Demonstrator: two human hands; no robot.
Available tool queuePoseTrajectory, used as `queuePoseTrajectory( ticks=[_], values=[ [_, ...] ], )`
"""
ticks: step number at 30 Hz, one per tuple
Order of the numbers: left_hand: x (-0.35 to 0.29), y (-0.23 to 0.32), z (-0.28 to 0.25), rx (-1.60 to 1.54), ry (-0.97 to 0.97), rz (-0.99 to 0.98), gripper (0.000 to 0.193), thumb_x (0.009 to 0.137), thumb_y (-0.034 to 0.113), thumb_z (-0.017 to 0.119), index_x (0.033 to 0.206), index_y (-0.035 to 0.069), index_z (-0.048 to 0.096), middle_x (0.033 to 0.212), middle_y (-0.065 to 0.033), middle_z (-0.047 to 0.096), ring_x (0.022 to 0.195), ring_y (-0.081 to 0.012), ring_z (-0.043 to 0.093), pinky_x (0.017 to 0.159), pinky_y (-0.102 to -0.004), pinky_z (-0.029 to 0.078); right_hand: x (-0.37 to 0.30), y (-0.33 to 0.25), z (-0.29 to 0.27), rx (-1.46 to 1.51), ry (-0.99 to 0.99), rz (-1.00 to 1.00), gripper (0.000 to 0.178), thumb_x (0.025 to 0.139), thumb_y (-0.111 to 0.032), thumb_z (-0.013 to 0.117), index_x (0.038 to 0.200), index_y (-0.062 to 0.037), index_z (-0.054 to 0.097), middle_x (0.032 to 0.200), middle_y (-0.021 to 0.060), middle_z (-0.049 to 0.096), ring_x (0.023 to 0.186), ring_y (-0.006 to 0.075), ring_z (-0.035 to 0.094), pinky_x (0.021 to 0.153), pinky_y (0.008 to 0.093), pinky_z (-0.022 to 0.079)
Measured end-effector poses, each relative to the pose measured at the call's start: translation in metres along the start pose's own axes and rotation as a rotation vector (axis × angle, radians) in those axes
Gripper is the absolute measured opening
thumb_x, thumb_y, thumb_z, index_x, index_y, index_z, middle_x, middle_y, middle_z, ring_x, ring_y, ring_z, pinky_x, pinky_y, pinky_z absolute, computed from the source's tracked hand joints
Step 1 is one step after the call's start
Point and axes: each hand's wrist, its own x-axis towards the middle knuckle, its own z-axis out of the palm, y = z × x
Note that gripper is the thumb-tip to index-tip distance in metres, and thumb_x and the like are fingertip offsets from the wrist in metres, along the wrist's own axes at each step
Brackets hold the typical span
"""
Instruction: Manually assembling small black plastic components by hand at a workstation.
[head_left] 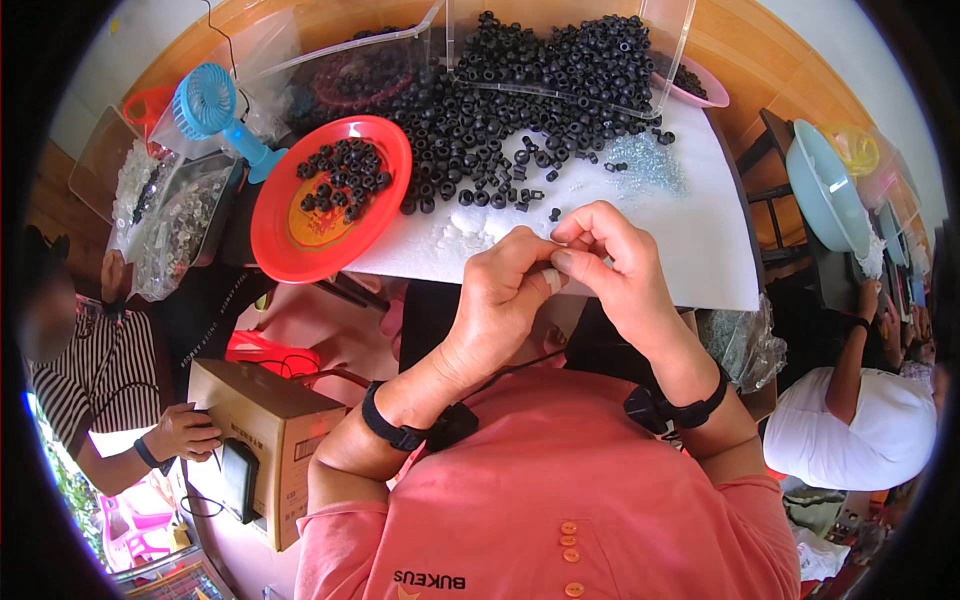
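**Both hands meeting at the table's near edge**

From my remote seat I am watching the left hand [503,290] and the right hand [618,265] working close together over the near edge of the white tabletop [705,245]. Thumb and fingers on each hand are closing together, the tips meeting; I cannot tell whether anything is sitting between them, because the fingers are hiding it.

The small black parts [555,65] are lying in a heap beyond the hands, filling the clear bin [675,60] and spreading onto the white surface. One loose part is lying just beyond the fingertips. More are resting in the red plate [283,263], which is standing tilted to the left of the hands, beside a blue fan [205,100]. Pale blue beads [648,165] are lying scattered beyond the right hand.

At far left, a co-worker's hand [183,433] is hovering or resting by a cardboard box [295,440]; I cannot tell which.
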Motion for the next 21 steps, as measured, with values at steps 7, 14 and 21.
queuePoseTrajectory(
  ticks=[7, 14, 21],
  values=[
    [-0.002, 0.003, -0.007, -0.269, 0.024, -0.24, 0.017, 0.087, -0.003, 0.064, 0.104, -0.002, 0.067, 0.081, -0.0029, 0.062, 0.058, -0.0064, 0.054, 0.049, -0.0195, 0.042, -0.003, -0.004, -0.007, -0.027, 0.024, -0.121, 0.01, 0.089, 0.004, 0.06, 0.098, 0.0008, 0.059, 0.083, 0.007, 0.061, 0.073, 0.0137, 0.06, 0.064, 0.0247, 0.047],
    [0.003, 0.004, -0.005, -0.508, -0.016, -0.385, 0.016, 0.088, 0.002, 0.064, 0.102, -0.004, 0.067, 0.079, -0.0051, 0.066, 0.057, -0.0077, 0.054, 0.049, -0.0205, 0.041, -0.013, -0.012, -0.008, -0.256, -0.086, -0.269, 0.022, 0.085, 0.006, 0.063, 0.106, 0.0033, 0.06, 0.083, 0.0079, 0.057, 0.073, 0.015, 0.06, 0.066, 0.0275, 0.05],
    [-0.005, -0.003, -0.023, -0.538, 0.158, -0.36, 0.018, 0.088, -0.001, 0.064, 0.106, -0.004, 0.067, 0.084, -0.0076, 0.066, 0.057, -0.009, 0.055, 0.047, -0.0208, 0.041, -0.003, -0.012, -0.008, -0.214, -0.131, -0.124, 0.022, 0.083, 0.002, 0.066, 0.105, 0.0, 0.063, 0.084, 0.0059, 0.06, 0.074, 0.0119, 0.059, 0.065, 0.0258, 0.048]
  ],
)
